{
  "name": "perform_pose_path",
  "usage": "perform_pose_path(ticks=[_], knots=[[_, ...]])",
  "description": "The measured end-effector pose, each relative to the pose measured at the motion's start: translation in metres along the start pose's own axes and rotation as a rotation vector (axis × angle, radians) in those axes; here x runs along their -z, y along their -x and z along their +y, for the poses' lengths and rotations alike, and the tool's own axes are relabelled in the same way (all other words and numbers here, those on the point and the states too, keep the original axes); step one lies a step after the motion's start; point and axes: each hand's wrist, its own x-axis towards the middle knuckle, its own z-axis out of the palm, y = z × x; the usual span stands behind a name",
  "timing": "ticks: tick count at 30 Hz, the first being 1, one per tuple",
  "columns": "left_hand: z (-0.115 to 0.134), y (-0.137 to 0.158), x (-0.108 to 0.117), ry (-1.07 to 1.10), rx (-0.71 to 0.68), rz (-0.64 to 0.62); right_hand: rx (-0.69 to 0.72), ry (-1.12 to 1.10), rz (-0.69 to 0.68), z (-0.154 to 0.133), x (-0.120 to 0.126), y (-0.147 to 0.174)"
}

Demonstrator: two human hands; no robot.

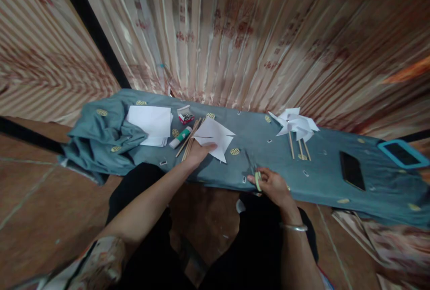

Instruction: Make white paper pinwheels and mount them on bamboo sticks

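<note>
A white paper square (220,135) with slits cut in from its corners is pinched in my left hand (200,152), the thumb lying on top. My right hand (273,185) is closed around the light green handles of a pair of scissors (257,179), whose blurred blades point up and away, apart from the paper. Beneath and left of the paper lie several thin wooden sticks (185,145). Beside them is a green and white glue stick (181,137).
A stack of white paper (149,122) and a small red box (186,115) of metal bits lie at the left. White paper pinwheels (295,124) on sticks, a dark phone (351,170) and a blue-framed tablet (403,153) lie to the right on the grey-green cloth (322,182). A curtain hangs behind.
</note>
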Motion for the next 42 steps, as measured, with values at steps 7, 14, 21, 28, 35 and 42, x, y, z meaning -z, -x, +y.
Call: perform_pose_path(ticks=[7,14,21,28,35,42], knots=[[-0.006,0.002,0.007,-0.212,0.055,-0.180,-0.056,0.357,0.343,0.005,0.007,-0.007],[0.007,0.008,0.036,-0.099,-0.104,-0.114,-0.114,0.437,0.408,0.005,0.002,-0.022],[-0.003,0.048,0.031,-0.087,0.238,-0.286,0.063,0.429,0.581,0.020,-0.008,-0.032],[0.005,0.077,0.033,-0.017,0.358,-0.479,0.108,0.365,0.547,0.030,-0.007,-0.038],[0.027,0.054,0.093,-0.451,-0.087,-0.151,0.191,0.313,0.562,0.029,-0.009,-0.038],[0.042,0.020,0.122,-1.144,-0.351,0.022,0.263,0.303,0.536,0.021,-0.017,-0.037]])
